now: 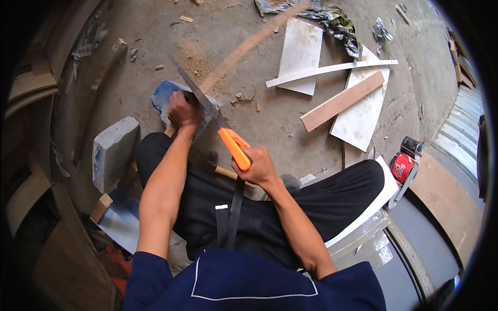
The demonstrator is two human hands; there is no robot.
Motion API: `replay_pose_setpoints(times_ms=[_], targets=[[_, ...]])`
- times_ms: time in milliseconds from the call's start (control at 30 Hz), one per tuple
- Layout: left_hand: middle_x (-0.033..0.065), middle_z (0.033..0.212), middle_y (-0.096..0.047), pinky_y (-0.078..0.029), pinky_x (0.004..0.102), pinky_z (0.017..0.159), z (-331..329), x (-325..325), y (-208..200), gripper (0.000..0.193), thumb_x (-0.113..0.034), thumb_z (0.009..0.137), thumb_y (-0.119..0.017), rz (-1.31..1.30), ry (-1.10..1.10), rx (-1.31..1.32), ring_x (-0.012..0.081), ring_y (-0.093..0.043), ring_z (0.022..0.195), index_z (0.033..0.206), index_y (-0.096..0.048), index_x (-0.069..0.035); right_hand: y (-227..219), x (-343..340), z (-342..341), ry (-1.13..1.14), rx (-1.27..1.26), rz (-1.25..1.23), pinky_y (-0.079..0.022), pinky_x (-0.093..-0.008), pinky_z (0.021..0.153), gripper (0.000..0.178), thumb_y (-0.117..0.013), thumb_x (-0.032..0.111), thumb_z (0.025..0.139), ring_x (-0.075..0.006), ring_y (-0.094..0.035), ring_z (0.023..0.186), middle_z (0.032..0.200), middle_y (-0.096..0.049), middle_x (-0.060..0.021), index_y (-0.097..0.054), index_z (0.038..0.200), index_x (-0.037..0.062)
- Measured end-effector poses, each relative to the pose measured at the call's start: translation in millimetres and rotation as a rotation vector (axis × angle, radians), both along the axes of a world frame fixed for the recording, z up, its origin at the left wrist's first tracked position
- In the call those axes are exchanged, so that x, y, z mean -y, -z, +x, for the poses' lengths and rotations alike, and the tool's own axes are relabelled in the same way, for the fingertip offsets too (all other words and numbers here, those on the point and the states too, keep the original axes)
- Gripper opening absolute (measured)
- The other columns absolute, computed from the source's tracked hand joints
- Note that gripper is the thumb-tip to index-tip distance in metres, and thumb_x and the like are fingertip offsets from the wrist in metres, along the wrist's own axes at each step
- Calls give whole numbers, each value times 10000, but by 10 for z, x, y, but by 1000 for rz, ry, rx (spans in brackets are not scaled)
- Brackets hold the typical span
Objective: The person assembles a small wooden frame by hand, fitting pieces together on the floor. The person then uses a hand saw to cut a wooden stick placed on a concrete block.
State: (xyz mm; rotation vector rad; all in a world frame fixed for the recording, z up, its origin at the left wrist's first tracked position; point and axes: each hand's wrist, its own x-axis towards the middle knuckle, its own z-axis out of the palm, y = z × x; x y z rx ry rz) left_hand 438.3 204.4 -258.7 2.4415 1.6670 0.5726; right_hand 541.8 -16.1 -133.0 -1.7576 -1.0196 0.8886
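My right hand [257,166] is wrapped round the orange handle of a hand saw [233,146]. The saw's grey blade points away and to the left, lying across a long, thin wooden strip [249,46], which is blurred at its far end. Left of the blade, my left hand [184,110] is closed on the strip's near part, pressing it down over a blue-stained block [162,93]. The fingers' undersides are hidden. Below the saw, a hammer [224,170] with a wooden handle lies by my lap.
A grey concrete block [114,153] stands by my left knee. White boards [301,57], a curved white strip [332,70] and a reddish-brown plank [342,101] lie at the right. A red can [402,168] is beside my right knee. Crumpled plastic [337,26] lies farther off.
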Motion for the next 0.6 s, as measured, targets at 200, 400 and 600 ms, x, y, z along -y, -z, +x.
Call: replay_pose_setpoints(times_ms=[200,400,600], targets=[[103,823,-562,-458,459,676,-8,-40,-1,164,-216,839,-548,9,21,-8,331,-577,802,759,-538,-74,64,51,91,-73,31,35,-480,-401,550,141,-704,106,673,-373,-579,581,619,-587,-148,-590,715,34],[103,808,-559,-458,458,675,120,80,-141,155,-197,829,-567,-33,25,19,335,-574,801,746,-531,-71,110,-385,141,-82,128,-80,-492,-421,559,175,-716,201,678,-380,-606,633,693,-630,-153,-647,784,80],[102,800,-558,-457,455,670,-7,-24,16,139,-180,798,-599,-11,31,21,329,-576,800,735,-530,-76,92,25,67,-22,38,19,-493,-433,561,193,-719,218,693,-382,-603,626,696,-630,-157,-653,811,81]])
